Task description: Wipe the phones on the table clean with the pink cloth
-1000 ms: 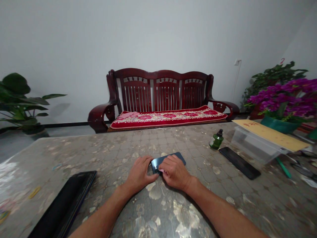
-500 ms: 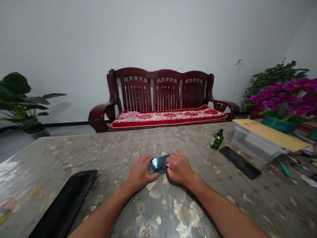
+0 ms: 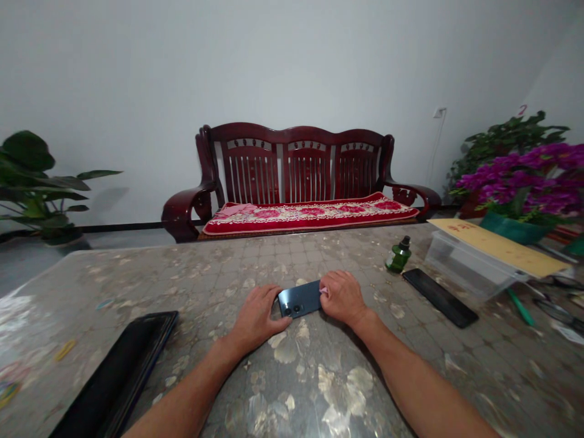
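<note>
A dark blue phone (image 3: 300, 299) lies back-up on the patterned table (image 3: 319, 371), its camera lenses toward me. My left hand (image 3: 257, 316) curls round the phone's left end and steadies it. My right hand (image 3: 342, 296) rests closed on the phone's right part, pinching a small pink thing (image 3: 323, 292) against its back. What the pink thing is I cannot make out.
A black tablet (image 3: 121, 368) lies at the near left. To the right are a green bottle (image 3: 398, 255), a black phone (image 3: 440, 297), a clear plastic box (image 3: 469, 267) under a yellow envelope (image 3: 499, 246), and purple flowers (image 3: 529, 179). A wooden sofa (image 3: 296, 182) stands behind the table.
My right hand has slid rightward along the phone's back with the pink thing, uncovering more of the phone and its camera lenses. The left hand has stayed in place.
</note>
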A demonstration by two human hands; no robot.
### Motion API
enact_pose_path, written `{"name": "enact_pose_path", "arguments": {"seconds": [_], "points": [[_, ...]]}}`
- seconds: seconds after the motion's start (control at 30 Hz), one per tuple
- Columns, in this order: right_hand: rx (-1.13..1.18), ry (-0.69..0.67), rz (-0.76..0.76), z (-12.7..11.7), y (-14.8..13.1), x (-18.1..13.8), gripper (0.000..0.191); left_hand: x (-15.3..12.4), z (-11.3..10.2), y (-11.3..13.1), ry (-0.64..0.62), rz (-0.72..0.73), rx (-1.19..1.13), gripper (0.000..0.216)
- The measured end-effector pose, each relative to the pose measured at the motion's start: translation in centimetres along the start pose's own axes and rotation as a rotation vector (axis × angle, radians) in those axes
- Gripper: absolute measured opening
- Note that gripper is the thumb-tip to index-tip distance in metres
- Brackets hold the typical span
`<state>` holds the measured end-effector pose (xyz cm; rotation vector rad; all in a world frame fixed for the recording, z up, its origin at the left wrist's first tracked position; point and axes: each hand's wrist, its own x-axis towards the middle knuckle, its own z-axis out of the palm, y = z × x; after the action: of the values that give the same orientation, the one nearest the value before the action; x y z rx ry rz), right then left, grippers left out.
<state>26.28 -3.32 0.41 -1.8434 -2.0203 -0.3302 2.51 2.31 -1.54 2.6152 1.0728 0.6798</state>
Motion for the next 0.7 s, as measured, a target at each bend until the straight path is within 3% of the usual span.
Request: {"name": "enact_pose_path", "arguments": {"seconds": [0.17, 0.4, 0.47, 0.7], "points": [[0.029, 0.036, 0.031, 0.1, 0.6, 0.1, 0.012, 0.0, 0.3, -0.3, -0.016, -0.003, 0.025, 0.053], [0.14, -0.013, -0.269, 0.1, -0.9, -0.3, 0.012, -0.4, 0.8, -0.7, -0.007, 0.059, -0.029, 0.064], [0.146, -0.024, -0.283, 0.2, -0.5, -0.2, 0.013, -0.4, 0.8, -0.8, -0.028, 0.072, -0.046, 0.061], [0.107, 0.068, 0.166, 0.7, 2.3, 0.3, 0.016, -0.4, 0.8, -1.5, -0.099, 0.096, 0.001, 0.05]]}}
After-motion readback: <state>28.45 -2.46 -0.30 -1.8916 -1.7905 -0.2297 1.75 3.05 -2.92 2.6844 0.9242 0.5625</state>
